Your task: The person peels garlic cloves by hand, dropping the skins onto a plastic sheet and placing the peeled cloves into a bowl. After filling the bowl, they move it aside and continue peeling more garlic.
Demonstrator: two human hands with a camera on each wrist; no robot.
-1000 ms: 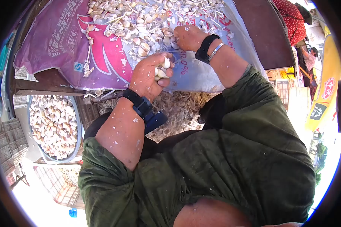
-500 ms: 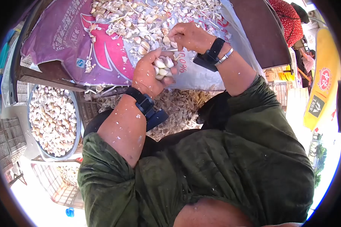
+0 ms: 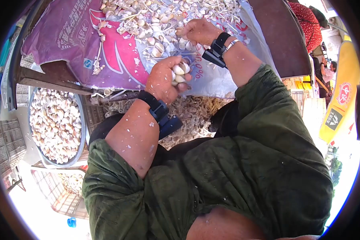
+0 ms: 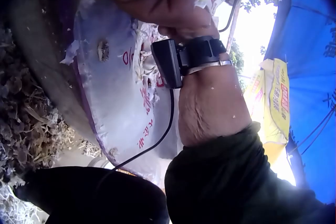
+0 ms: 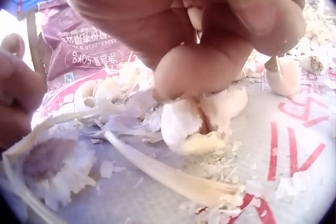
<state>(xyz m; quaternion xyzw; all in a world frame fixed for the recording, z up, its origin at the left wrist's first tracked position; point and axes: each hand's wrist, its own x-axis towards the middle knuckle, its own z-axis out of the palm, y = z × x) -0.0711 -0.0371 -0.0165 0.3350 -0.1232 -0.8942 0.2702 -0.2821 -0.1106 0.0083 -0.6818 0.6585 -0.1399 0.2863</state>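
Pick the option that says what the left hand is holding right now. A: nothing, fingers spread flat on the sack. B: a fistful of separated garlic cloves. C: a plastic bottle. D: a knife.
B: in the head view the left hand has its fingers curled round several pale garlic cloves, held just above the printed sack that carries the loose garlic pile.
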